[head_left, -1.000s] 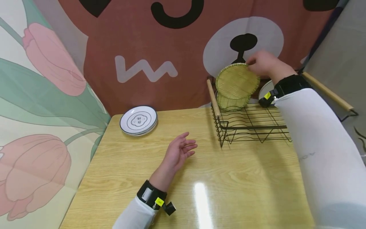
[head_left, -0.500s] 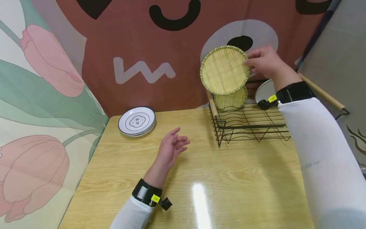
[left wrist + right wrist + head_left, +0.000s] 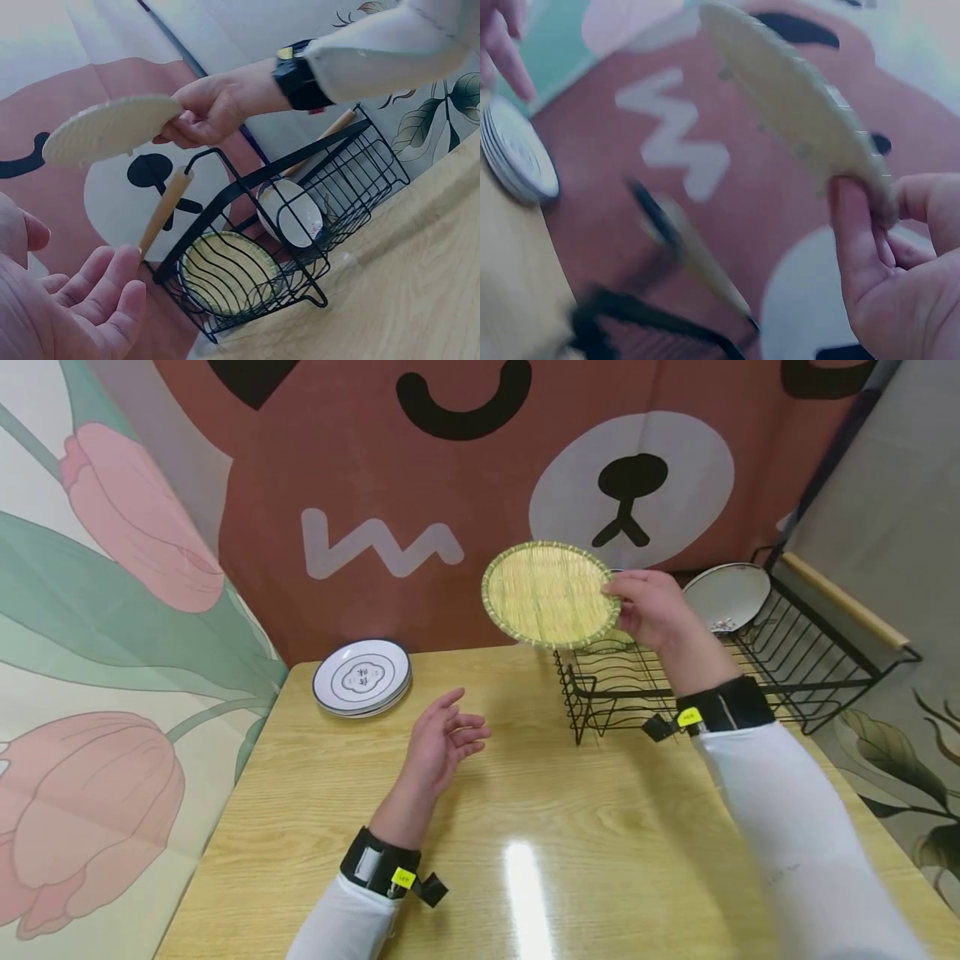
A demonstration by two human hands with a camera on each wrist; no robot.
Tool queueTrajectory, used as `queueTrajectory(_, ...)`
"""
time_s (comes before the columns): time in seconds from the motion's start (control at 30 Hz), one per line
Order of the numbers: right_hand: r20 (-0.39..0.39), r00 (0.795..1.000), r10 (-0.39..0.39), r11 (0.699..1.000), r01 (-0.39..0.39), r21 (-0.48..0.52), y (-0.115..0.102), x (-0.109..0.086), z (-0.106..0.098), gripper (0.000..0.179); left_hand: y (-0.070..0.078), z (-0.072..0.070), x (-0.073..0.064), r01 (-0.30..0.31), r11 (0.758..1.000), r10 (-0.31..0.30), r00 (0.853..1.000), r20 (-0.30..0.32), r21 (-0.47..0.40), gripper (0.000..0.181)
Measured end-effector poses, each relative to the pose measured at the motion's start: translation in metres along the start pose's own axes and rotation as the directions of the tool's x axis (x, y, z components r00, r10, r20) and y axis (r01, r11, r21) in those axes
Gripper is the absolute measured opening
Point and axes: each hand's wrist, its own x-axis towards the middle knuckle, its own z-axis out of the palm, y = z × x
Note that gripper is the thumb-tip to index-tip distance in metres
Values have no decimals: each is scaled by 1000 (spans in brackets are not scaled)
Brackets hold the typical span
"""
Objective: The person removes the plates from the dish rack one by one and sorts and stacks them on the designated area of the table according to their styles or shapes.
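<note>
My right hand (image 3: pixel 651 607) pinches the right edge of a round woven straw mat (image 3: pixel 551 595), holding it in the air beside the dish rack's left end. The right wrist view shows the thumb on one face of the mat (image 3: pixel 795 105) near its rim. Over the table, my left hand (image 3: pixel 438 739) hovers with relaxed fingers, touching nothing. A second woven mat (image 3: pixel 229 274) stands in the black wire dish rack (image 3: pixel 660 693). Farther right in the rack leans a white dish with a floral pattern (image 3: pixel 727 597).
Blue-rimmed white plates (image 3: pixel 362 677) sit stacked at the table's back left. The rack has wooden handles, such as the right one (image 3: pixel 843 600). A printed cloth (image 3: pixel 360 468) hangs behind the wooden table (image 3: pixel 600 843).
My right hand has lifted the straw mat out of the rack, then brought it left and lower, toward me. The left hand has drifted slightly left.
</note>
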Motion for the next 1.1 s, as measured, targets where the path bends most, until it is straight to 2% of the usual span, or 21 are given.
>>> queueTrajectory(0.07, 14, 1000, 2, 999, -3, 44, 9, -13, 6, 20, 2, 0, -1, -9, 1000, 9, 1000, 7, 5, 45)
queueTrajectory(0.3, 148, 989, -6, 979, -24, 201, 37, -69, 23, 21, 8, 1, -5, -41, 999, 41, 999, 32, 28, 47)
queueTrajectory(0.43, 206, 978, -32, 970, -20, 244, 58, -96, 34, 27, 9, 2, -5, -44, 999, 43, 999, 25, 15, 39)
queueTrajectory(0.57, 231, 973, -10, 963, -53, 266, 81, -115, 44, 31, 8, 3, -5, -82, 997, 82, 997, -7, 11, 34)
queueTrajectory(0.67, 213, 977, 24, 960, -82, 267, 96, -121, 50, 30, 10, 2, -4, -109, 994, 109, 993, -39, 16, 36)
queueTrajectory(0.8, 168, 984, 60, 960, -103, 259, 110, -120, 54, 29, 14, 0, -4, -103, 994, 101, 992, -72, -25, 36)
queueTrajectory(0.93, 124, 990, 66, 961, -97, 260, 119, -117, 55, 30, 15, -2, -4, -89, 994, 86, 995, -52, -65, 32)
queueTrajectory(1.1, 85, 994, 72, 959, -92, 269, 124, -112, 52, 33, 14, -4, -6, -59, 998, 59, 998, -30, -18, 35)
